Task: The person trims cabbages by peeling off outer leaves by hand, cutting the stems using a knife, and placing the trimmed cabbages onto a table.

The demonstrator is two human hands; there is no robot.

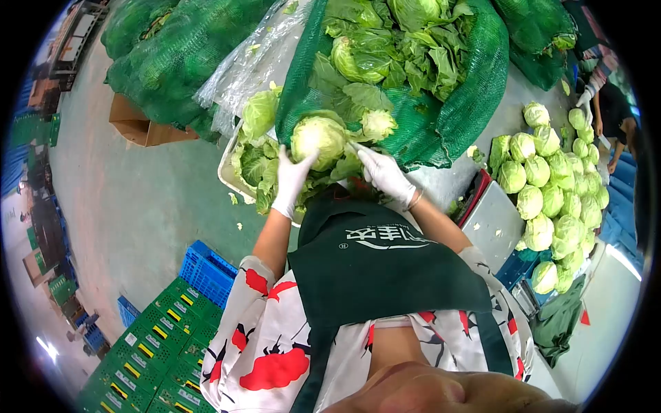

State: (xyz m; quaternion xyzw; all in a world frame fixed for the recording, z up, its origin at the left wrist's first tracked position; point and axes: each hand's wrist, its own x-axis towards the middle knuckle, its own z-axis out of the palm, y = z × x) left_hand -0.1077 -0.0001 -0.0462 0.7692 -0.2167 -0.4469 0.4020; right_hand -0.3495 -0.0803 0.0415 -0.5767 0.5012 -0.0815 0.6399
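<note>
A pale green cabbage (318, 138) rests in my left hand (295, 177), which wears a white glove. The thumb presses on the front of the head, and the other fingers are partly hidden along its side. My right hand (385, 172), also gloved, is just right of this cabbage, its fingers closed and pointing toward it. What they hold, if anything, I cannot make out. Under both hands a white bin (229, 168) holds loose cabbage leaves (258, 168). Just beyond lies an opened green mesh sack (475, 76) with cabbages and leaves inside. A smaller trimmed cabbage (378, 124) sits at its near edge.
Trimmed cabbages (551, 186) are piled at right beside a grey metal surface (492, 224). Another person's gloved hand (585, 100) reaches to that pile. Full mesh sacks (186, 62) and a cardboard box (141, 124) stand left. Green crates (155, 344) are stacked lower left.
</note>
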